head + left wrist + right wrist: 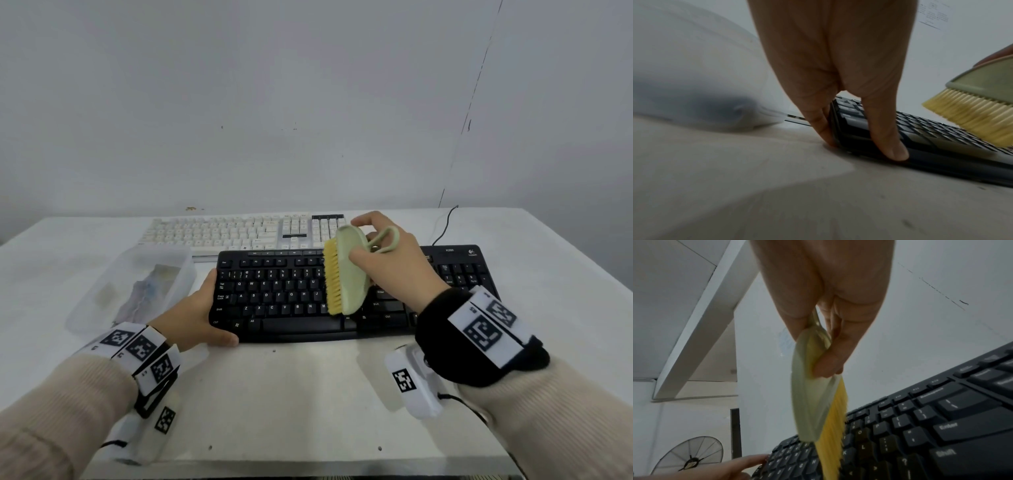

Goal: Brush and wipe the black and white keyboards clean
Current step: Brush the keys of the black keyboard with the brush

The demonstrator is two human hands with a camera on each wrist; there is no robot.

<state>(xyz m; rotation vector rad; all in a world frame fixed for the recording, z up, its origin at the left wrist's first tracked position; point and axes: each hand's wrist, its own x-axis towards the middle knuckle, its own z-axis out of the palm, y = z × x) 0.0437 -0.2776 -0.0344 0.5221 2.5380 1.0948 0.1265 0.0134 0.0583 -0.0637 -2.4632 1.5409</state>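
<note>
The right hand (394, 260) pinched the green brush (346, 270), its bristles on the black keyboard (291, 294) below the fingers; the left hand (195, 315) gripped the keyboard's end.

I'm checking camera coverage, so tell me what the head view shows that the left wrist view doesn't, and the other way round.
Only the head view shows the white keyboard behind the black one, the clear plastic box with its contents, and the right hand gripping the brush.

Only the left wrist view shows the left thumb lying on the black keyboard's front corner and the fingers against its left end.

Both show the black keyboard, the left hand holding it, and the green brush with yellow bristles above the keys.
</note>
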